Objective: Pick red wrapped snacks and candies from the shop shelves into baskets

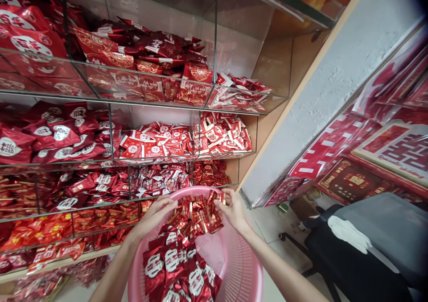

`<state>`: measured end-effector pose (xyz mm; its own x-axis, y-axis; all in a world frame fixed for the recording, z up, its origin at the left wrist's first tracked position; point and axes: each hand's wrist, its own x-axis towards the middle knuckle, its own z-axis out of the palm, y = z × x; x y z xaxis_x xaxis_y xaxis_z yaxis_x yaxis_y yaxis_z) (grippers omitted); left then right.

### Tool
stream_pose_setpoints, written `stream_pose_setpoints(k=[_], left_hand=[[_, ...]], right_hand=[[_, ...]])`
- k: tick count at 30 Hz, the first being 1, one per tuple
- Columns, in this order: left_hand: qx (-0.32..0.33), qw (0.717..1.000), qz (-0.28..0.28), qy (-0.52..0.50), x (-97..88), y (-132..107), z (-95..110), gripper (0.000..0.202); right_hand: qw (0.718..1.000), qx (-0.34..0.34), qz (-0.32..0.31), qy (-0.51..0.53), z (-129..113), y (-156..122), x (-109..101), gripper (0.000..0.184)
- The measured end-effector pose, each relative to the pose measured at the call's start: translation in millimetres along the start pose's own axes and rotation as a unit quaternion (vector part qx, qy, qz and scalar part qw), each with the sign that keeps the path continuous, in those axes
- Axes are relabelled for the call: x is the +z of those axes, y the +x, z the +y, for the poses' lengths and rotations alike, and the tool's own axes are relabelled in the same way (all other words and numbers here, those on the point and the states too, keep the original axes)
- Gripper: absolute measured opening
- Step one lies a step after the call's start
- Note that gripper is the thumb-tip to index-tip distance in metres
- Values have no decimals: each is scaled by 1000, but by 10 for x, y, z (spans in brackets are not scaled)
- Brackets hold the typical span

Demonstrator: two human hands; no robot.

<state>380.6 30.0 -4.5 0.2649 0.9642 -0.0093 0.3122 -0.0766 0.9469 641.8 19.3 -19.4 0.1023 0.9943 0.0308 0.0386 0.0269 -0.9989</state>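
Observation:
A pink plastic basket [245, 266] with perforated walls is in front of the shelves, at the bottom centre. My left hand [157, 213] grips its left rim, fingertips reaching toward the contents. On the far right rim, my right hand [232, 210] is closed, its thumb inside against the small packets. Small shiny red-and-gold candy packets [200, 215] lie heaped in the far part of the basket, between my hands. Larger dark red packets [172, 259] with white printed labels fill the near left part. Bare pink mesh shows between the two heaps.
Glass-fronted shelves [167, 105] hold red packets in divided compartments. To the right are a grey wall [301, 101], red decorations [394, 150] and a dark chair [361, 257] with a white cloth [349, 234]. More wrapped packets [43, 286] sit below the lowest shelf.

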Motion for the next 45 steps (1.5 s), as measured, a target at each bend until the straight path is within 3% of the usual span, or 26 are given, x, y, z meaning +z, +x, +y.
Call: stream_pose_setpoints(k=[4, 8, 16, 25, 29, 35, 41, 45], left_hand=[[-9, 1000, 3, -10, 5, 0, 15, 28], [-6, 1000, 3, -12, 10, -5, 19, 26], [-1, 1000, -5, -18, 3, -4, 10, 28], [4, 1000, -3, -22, -4, 5, 20, 30], [-3, 1000, 4, -22, -1, 2, 18, 29], [6, 1000, -1, -9, 2, 1, 8, 29], [4, 1000, -1, -13, 7, 3, 19, 30], [0, 1000, 0, -12, 10, -5, 28, 29]], right_hand=[[991, 100, -30, 86, 1, -10, 95, 50], [987, 116, -18, 113, 13, -4, 179, 52], [997, 64, -10, 35, 230, 58, 251, 47], [993, 36, -41, -105, 281, 41, 137, 42], [977, -9, -1, -215, 290, 35, 95, 34], [922, -82, 26, -379, 219, 32, 71, 29], [913, -104, 4, -394, 119, 10, 9, 36], [904, -112, 27, -413, -72, 273, -107, 37]])
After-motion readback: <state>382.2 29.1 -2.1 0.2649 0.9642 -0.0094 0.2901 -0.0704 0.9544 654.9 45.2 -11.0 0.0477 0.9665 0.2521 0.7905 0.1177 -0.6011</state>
